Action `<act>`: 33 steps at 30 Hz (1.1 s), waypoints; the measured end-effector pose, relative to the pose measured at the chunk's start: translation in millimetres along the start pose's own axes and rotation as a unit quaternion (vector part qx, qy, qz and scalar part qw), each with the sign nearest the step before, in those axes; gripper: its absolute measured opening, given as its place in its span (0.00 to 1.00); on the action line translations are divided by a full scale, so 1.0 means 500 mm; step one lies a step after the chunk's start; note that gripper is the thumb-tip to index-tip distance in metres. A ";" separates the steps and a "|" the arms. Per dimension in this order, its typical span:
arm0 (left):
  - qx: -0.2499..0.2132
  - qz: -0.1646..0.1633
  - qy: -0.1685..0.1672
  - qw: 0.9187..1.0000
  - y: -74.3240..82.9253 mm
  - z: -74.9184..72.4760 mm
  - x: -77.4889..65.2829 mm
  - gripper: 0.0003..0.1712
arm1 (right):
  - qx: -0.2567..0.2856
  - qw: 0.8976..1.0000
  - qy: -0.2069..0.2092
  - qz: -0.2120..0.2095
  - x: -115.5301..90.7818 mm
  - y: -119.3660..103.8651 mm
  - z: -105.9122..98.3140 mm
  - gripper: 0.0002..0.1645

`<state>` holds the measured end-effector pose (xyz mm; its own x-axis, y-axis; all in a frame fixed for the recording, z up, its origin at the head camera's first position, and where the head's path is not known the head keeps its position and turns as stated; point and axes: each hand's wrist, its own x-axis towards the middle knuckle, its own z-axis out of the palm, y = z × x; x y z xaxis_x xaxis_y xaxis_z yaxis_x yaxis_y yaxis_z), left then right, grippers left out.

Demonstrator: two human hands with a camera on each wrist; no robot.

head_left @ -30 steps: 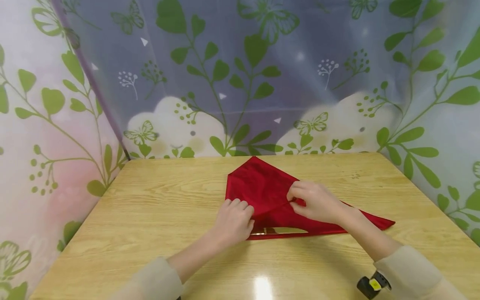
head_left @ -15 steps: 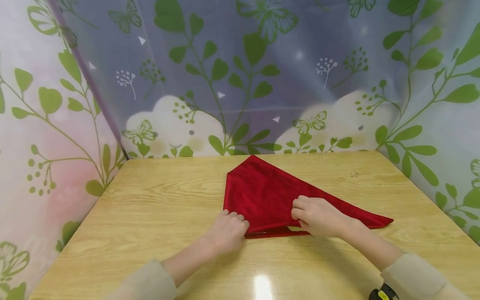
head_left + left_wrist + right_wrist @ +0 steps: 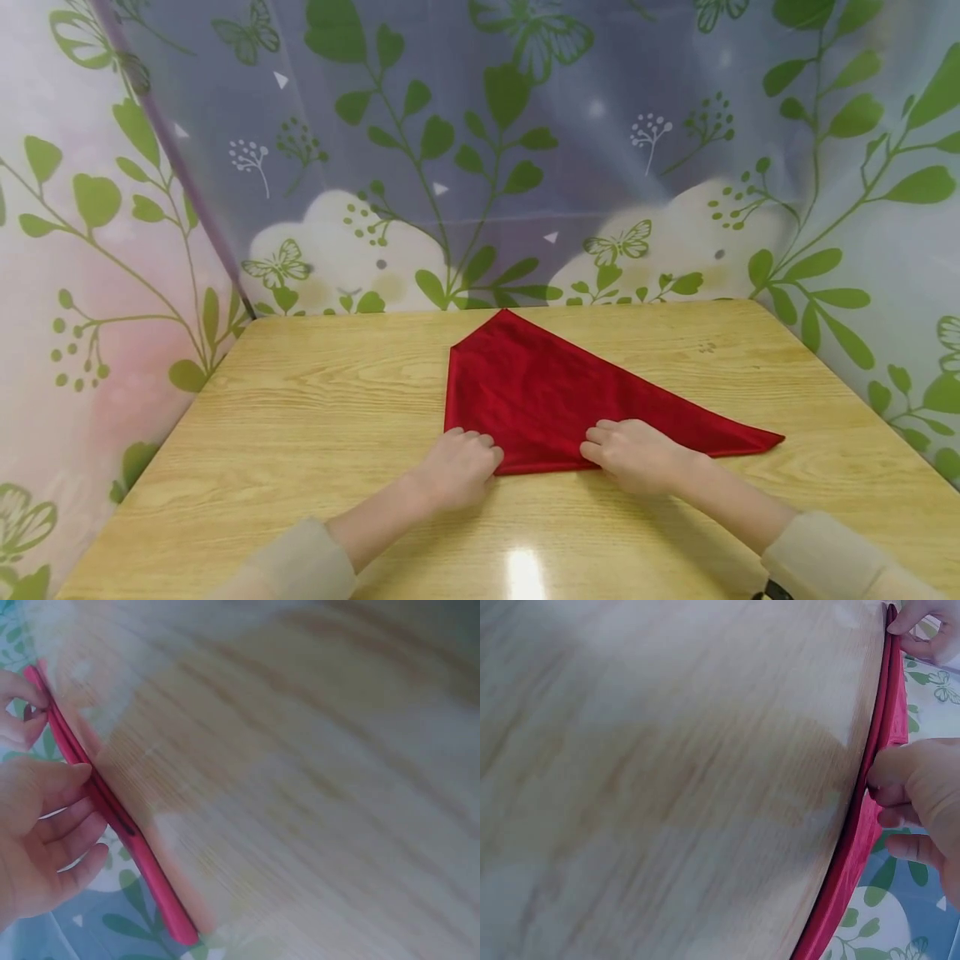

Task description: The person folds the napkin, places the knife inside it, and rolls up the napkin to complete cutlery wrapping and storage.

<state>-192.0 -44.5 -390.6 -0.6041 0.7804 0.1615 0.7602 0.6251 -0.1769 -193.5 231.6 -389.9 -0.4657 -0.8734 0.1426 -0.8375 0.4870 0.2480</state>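
Note:
A shiny red cloth (image 3: 536, 387) lies folded on the table, with a peak at the back and a long point stretching right. At its front left corner my left hand (image 3: 461, 468) pinches the near edge. My right hand (image 3: 636, 454) holds the same edge farther right. From the left wrist, the thumb of the left hand (image 3: 45, 832) presses on the layered cloth edge (image 3: 124, 825). The right wrist view has the right hand (image 3: 922, 787) pinching the stacked layers between thumb and forefinger, other fingers loosely bent.
The wood-grain table (image 3: 315, 400) extends around the cloth on all sides. A printed curtain (image 3: 420, 125) with leaves and butterflies stands behind the table and along both sides. A bright light reflection sits near the front.
My right hand has brought the upper layer of cloth toward the front edge, covering the gold patch and the gap that showed there. My left hand has shifted slightly toward the front.

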 end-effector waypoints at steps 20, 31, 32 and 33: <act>-0.002 0.034 0.001 0.999 0.007 0.000 0.010 0.22 | 0.053 0.998 -0.018 0.018 -0.003 0.002 -0.001 0.13; -0.005 0.027 -0.006 1.000 0.010 0.006 0.018 0.21 | 0.181 0.975 -0.018 0.125 -0.036 0.034 -0.019 0.10; -0.003 0.025 -0.003 1.000 0.010 0.007 0.017 0.20 | 0.183 0.974 -0.017 0.134 -0.041 0.043 -0.023 0.10; 0.001 0.026 0.001 1.000 0.010 0.008 0.017 0.19 | 0.184 0.972 -0.017 0.142 -0.046 0.053 -0.028 0.09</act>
<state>-194.5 -34.8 -394.1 -0.5637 0.8115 0.1541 0.7897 0.5842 -0.1874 -201.2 264.6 -373.4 -0.6976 -0.7061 0.1218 -0.7159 0.6801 -0.1578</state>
